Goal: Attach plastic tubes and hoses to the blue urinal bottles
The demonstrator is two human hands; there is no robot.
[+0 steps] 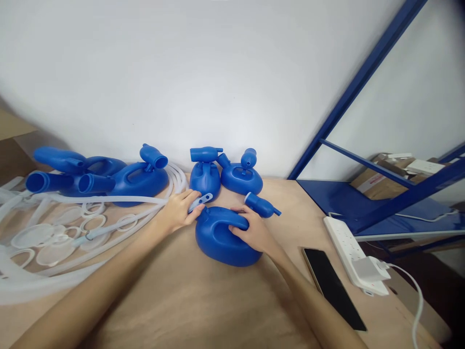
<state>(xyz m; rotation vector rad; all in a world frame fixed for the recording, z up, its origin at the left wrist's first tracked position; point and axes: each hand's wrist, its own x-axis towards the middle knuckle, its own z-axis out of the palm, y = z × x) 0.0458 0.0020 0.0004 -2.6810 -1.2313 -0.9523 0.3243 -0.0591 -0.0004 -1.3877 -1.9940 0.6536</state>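
Note:
A blue plastic urinal bottle [218, 242] with a loop handle rests on the table in front of me. My right hand [250, 228] is wrapped around its handle. At the bottle's left end, my left hand [181, 211] pinches a small pale plastic strap [206, 198] with holes in it. Whether the strap is fastened to the bottle's neck cannot be made out. Just beyond my right hand lies a loose blue spout piece [262, 205] with a white ring at its wide end and a narrow nozzle.
More blue bottles [241, 180] with spout pieces stand along the wall. Clear tubing [127, 198] and translucent rings and lids [32, 236] spread across the left. A phone [332, 286] and a white power strip [348, 247] lie right, beside a blue metal rack [337, 111].

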